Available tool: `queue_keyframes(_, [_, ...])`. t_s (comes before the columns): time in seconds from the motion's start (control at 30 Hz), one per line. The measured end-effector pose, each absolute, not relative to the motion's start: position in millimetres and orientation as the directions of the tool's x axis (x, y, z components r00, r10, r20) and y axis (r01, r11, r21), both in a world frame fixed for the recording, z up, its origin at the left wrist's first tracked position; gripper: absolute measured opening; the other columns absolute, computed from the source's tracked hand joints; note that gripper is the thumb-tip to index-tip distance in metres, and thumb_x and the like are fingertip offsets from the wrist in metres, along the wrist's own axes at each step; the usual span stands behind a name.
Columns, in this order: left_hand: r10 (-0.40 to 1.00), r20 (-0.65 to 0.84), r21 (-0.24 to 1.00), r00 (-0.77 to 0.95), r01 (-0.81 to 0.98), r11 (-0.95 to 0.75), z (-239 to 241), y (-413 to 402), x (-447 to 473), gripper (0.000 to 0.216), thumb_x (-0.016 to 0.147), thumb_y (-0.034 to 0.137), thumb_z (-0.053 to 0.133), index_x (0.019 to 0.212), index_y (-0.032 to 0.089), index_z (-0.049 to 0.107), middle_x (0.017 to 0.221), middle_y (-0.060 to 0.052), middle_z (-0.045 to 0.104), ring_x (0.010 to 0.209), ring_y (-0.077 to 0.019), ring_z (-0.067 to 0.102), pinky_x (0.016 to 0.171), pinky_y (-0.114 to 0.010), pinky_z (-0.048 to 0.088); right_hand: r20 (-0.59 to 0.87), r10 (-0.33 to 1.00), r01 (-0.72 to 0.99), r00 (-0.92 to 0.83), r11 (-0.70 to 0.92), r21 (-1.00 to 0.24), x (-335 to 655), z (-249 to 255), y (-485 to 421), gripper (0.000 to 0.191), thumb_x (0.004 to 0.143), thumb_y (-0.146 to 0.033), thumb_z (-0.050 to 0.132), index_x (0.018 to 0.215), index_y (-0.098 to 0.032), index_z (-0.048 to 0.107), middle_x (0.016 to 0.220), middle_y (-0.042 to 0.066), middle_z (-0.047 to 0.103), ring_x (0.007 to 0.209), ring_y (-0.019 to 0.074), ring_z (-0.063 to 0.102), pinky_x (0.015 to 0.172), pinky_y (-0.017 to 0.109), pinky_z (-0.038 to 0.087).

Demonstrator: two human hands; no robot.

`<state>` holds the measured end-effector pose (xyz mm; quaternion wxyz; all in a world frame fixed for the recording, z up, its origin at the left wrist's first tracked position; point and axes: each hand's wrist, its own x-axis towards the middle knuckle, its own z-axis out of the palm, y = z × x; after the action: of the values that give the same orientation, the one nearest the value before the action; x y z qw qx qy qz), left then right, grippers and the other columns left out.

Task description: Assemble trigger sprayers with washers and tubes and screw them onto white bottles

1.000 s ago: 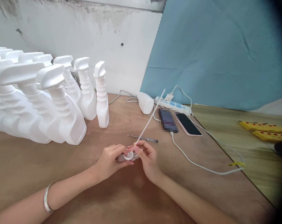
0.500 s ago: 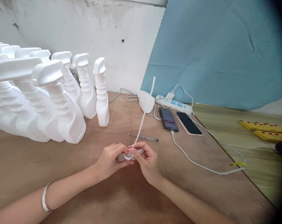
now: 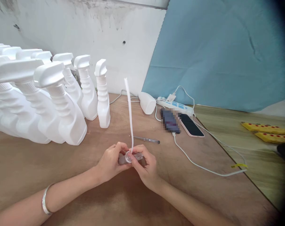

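- At mid-table, left hand (image 3: 112, 163) and right hand (image 3: 144, 166) pressed together, both pinching a small sprayer cap (image 3: 131, 157) just above the wooden table (image 3: 62, 169).
- White dip tube (image 3: 130, 113) rises from cap, now near upright; earlier it leaned right toward the power strip (image 3: 176, 106).
- Screwdriver (image 3: 147, 139) lies just behind hands.
- White spray bottles (image 3: 62, 103) left; two phones (image 3: 180, 123) right, unmoved.

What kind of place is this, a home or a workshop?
Probably a small assembly workshop: rows of identical white plastic spray bottles on a bare wooden table, and both hands working on a white trigger head with dip tube.
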<state>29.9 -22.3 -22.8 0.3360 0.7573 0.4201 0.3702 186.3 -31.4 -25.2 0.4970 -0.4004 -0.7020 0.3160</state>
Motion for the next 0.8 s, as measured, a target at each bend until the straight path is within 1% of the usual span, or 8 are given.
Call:
queue_keyframes(0.1, [0.882,0.27,0.808,0.385,0.408,-0.426,-22.6,-21.6,30.0,0.027,0.073,0.032,0.061,0.089,0.02,0.041,0.081,-0.001,0.06,0.072,-0.0153,0.059,0.057,-0.024,0.044,0.516,0.828,0.238,-0.221,0.559,-0.794,187.3,-23.7,-30.1,0.013,0.083,-0.017,0.053,0.091,-0.023,0.059,0.079,0.001,0.058,0.073,0.0148,0.054,0.065,0.029,0.044])
queue_keyframes(0.27, [0.868,0.301,0.767,0.394,0.441,-0.466,-23.8,-20.7,29.2,0.031,0.073,0.037,0.063,0.088,0.02,0.043,0.08,0.0,0.06,0.068,-0.0136,0.057,0.06,-0.025,0.043,0.613,0.761,0.214,-0.211,0.648,-0.731,187.4,-24.1,-27.3,0.012,0.082,-0.014,0.054,0.084,-0.023,0.061,0.075,0.001,0.06,0.074,0.0156,0.055,0.063,0.028,0.044])
queue_keyframes(0.47, [0.882,0.263,0.786,0.391,0.444,-0.431,-24.7,-21.1,29.5,0.03,0.073,0.039,0.062,0.087,0.019,0.044,0.08,-0.001,0.06,0.067,-0.014,0.058,0.059,-0.024,0.043,0.625,0.756,0.257,-0.193,0.654,-0.712,185.4,-24.7,-27.9,0.012,0.083,-0.013,0.051,0.075,-0.02,0.056,0.072,0.002,0.059,0.073,0.0155,0.055,0.062,0.028,0.044])
queue_keyframes(0.63, [0.885,0.258,0.786,0.387,0.449,-0.425,-23.4,-20.9,30.4,0.027,0.074,0.039,0.061,0.084,0.019,0.046,0.082,-0.002,0.06,0.068,-0.0145,0.058,0.058,-0.024,0.043,0.604,0.772,0.304,-0.199,0.635,-0.71,184.3,-24.6,-30.6,0.013,0.084,-0.013,0.05,0.074,-0.02,0.054,0.071,0.001,0.057,0.069,0.0145,0.051,0.059,0.027,0.042])
queue_keyframes(0.8, [0.89,0.248,0.787,0.382,0.456,-0.416,-22.4,-21.5,30.3,0.026,0.073,0.038,0.061,0.083,0.019,0.046,0.077,-0.001,0.06,0.07,-0.0149,0.058,0.06,-0.024,0.043,0.598,0.76,0.323,-0.254,0.649,-0.689,188.2,-21.4,-28.6,0.014,0.085,-0.014,0.048,0.074,-0.02,0.053,0.07,0.001,0.058,0.067,0.0146,0.05,0.059,0.027,0.041])
